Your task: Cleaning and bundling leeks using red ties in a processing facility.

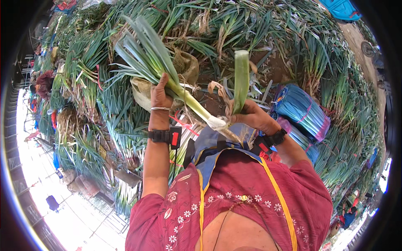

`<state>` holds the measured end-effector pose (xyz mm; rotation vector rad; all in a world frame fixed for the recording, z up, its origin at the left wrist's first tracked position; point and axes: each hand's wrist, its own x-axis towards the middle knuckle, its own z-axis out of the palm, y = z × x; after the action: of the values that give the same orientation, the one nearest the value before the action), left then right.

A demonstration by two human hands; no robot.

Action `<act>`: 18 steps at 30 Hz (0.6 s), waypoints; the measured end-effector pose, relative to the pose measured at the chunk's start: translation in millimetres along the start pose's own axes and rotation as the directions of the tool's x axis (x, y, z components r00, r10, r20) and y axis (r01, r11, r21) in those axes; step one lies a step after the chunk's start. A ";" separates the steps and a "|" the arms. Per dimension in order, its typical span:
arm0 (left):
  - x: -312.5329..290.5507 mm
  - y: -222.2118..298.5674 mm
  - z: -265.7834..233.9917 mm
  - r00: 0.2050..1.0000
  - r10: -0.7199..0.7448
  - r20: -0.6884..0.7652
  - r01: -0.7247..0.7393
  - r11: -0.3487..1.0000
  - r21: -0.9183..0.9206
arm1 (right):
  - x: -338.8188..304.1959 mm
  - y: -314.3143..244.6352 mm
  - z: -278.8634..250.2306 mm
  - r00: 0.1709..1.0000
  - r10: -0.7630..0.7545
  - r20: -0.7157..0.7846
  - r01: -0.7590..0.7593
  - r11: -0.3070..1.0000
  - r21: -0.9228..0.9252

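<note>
A large green onion (193,103) lies slantwise in front of me, its leaves up to the left and its white root end down to the right. My left hand (161,95) is closed around it where the leaves begin. Beside the root end, my right hand (254,115) pinches a broad green leaf (241,77) that stands upright with a blunt upper end. A withered brown leaf (224,95) hangs by those same fingers. Whether the leaf is still joined to the stalk, I cannot tell.
Heaps of green onions (301,35) surround me. To the right lie bundles wrapped in blue and purple plastic (301,111). A tan sack (142,93) sits behind my left hand, and pink-tied stalks (184,125) lie below it. A blue crate (341,9) stands at the far right.
</note>
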<state>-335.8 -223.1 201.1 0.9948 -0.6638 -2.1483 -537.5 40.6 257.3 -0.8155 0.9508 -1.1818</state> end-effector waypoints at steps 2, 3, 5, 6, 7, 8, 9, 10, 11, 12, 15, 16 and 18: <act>7.1 10.6 -0.2 0.998 0.067 0.002 -0.067 0.998 0.004 | 9.7 3.4 3.3 0.983 -0.033 -0.180 0.077 0.966 0.245; 7.2 16.6 2.2 0.991 0.132 0.001 -0.132 0.991 0.008 | 18.1 2.0 5.4 0.984 -0.029 -0.177 0.073 0.966 0.250; 8.3 29.2 11.6 0.987 0.158 0.020 -0.158 0.987 0.007 | 39.4 -6.3 4.9 0.973 -0.085 -0.215 0.131 0.969 0.211; 9.0 35.7 14.3 0.973 0.226 0.052 -0.228 0.973 0.041 | 45.0 -6.8 2.4 0.978 -0.091 -0.188 0.114 0.986 0.118; 10.9 41.6 14.4 0.953 0.292 0.086 -0.298 0.952 0.073 | 50.3 -3.3 2.8 0.978 -0.091 -0.189 0.115 0.986 0.119; 15.9 51.6 11.0 0.945 0.311 0.103 -0.320 0.943 0.086 | 56.1 4.6 3.5 0.978 -0.132 -0.162 0.121 0.990 -0.076; 16.2 55.6 22.2 0.922 0.366 0.125 -0.379 0.920 0.098 | 58.9 14.6 -1.9 0.977 -0.163 -0.138 0.121 0.955 -0.269; 17.3 63.4 18.1 0.916 0.390 0.098 -0.399 0.912 0.098 | 62.4 23.6 -5.2 0.976 -0.177 -0.131 0.081 0.844 -0.531; 18.4 73.6 13.6 0.908 0.412 0.072 -0.417 0.904 0.097 | 64.0 30.0 -9.0 0.976 -0.177 -0.127 0.084 0.844 -0.530; 17.6 82.7 11.3 0.879 0.460 0.124 -0.473 0.875 0.108 | 66.5 34.0 -11.5 0.957 -0.270 -0.105 0.111 0.676 -0.729; 13.5 109.2 9.5 0.849 0.516 0.111 -0.527 0.843 0.106 | 61.8 36.0 -21.7 0.935 -0.341 -0.099 0.065 0.438 -0.896; 11.9 122.9 3.0 0.864 0.492 0.107 -0.501 0.861 0.088 | 56.6 49.0 -33.6 0.952 -0.296 -0.081 0.020 0.323 -0.946; 13.4 149.1 -19.1 0.817 0.573 0.068 -0.576 0.802 0.158 | 45.1 74.1 -58.8 0.973 -0.220 -0.075 -0.050 0.117 -0.992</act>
<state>-273.7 -332.5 284.4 0.7316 -1.0269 -1.5785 -558.8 9.4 159.6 -1.8967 1.9875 -0.5173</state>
